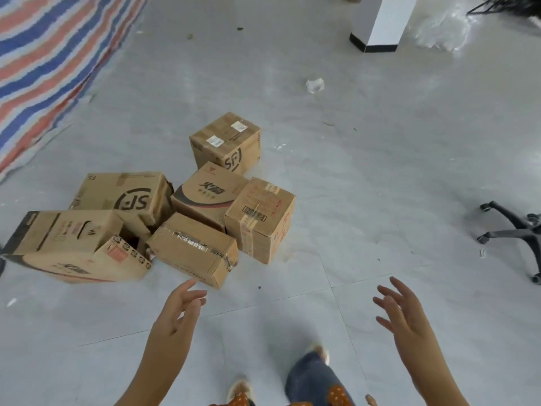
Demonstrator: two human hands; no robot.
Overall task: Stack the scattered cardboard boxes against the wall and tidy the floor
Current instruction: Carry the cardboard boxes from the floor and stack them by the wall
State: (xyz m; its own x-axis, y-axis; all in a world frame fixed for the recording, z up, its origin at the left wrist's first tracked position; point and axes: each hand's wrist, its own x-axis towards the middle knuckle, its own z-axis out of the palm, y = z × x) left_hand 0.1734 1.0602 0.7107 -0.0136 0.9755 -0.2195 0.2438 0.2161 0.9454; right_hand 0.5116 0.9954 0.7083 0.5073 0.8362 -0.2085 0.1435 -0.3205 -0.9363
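From the head view, six cardboard boxes (164, 224) lay clustered on the grey tiled floor (366, 177) — several touching; the left hand (178, 315) reached toward the taped box (193, 250) nearest it, fingers spread and holding nothing; the right hand (404, 315) hovered likewise empty, fingers apart; a striped tarp (49, 60) lay far left.
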